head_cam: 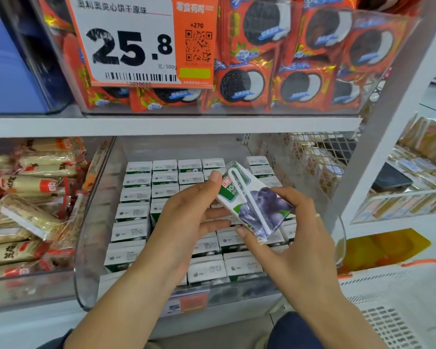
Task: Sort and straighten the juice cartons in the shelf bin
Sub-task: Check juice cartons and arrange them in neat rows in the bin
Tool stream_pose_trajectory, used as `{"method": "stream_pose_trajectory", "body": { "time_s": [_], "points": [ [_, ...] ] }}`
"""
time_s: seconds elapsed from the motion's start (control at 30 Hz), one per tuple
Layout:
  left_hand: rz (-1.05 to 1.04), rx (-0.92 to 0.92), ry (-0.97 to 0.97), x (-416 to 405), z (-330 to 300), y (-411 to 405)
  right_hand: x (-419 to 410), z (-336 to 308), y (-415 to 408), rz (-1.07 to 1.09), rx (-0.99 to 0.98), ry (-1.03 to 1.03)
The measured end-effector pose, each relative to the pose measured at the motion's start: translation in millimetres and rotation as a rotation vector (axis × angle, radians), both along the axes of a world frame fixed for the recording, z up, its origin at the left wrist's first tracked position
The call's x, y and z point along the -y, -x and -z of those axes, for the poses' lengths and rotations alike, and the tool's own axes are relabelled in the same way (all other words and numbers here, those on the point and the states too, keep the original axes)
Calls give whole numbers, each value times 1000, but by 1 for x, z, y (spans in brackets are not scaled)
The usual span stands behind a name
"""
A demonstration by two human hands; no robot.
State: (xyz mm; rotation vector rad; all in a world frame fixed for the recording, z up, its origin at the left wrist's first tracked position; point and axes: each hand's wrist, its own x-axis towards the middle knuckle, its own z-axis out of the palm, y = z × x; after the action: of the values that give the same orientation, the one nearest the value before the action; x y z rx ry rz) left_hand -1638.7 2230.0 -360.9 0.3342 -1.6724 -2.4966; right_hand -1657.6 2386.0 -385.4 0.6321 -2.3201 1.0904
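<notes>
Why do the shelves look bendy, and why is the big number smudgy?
Head view: the wide lens bows the shelf edge and leans the side post; the price tag is smeared by motion blur; the held carton is sharper; glare whitens the clear bin rim.

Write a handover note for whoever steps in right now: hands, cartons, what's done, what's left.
Left hand: fingers support the lifted juice carton at its left edge.
Right hand: pinches the same carton at its right and lower edges.
That carton is tilted above the clear shelf bin, straw side up.
Done: the cartons in the bin stand in neat rows.
Left: set the held carton upright into a row, then straighten any others.
</notes>
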Motion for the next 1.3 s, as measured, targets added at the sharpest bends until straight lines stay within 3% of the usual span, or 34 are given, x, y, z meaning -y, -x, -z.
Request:
{"method": "stream_pose_trajectory", "body": {
  "time_s": [0.27, 0.73, 0.97, 1.2, 1.3],
  "points": [
    [32, 19, -121, 2, 2, 1, -4, 2, 1, -51, -125, -2],
    [122, 21, 3, 6, -2, -1, -7, -9, -7, -133, 264, 349],
    [200, -57, 100, 8, 0, -3, -7, -9, -6, -166, 329, 455],
    [243, -16, 341, 6, 2, -5, -10, -8, -1, -127, 440, 614],
    [242, -19, 347, 4, 3, -4, -11, -6, 0, -116, 478, 622]
  ]
}}
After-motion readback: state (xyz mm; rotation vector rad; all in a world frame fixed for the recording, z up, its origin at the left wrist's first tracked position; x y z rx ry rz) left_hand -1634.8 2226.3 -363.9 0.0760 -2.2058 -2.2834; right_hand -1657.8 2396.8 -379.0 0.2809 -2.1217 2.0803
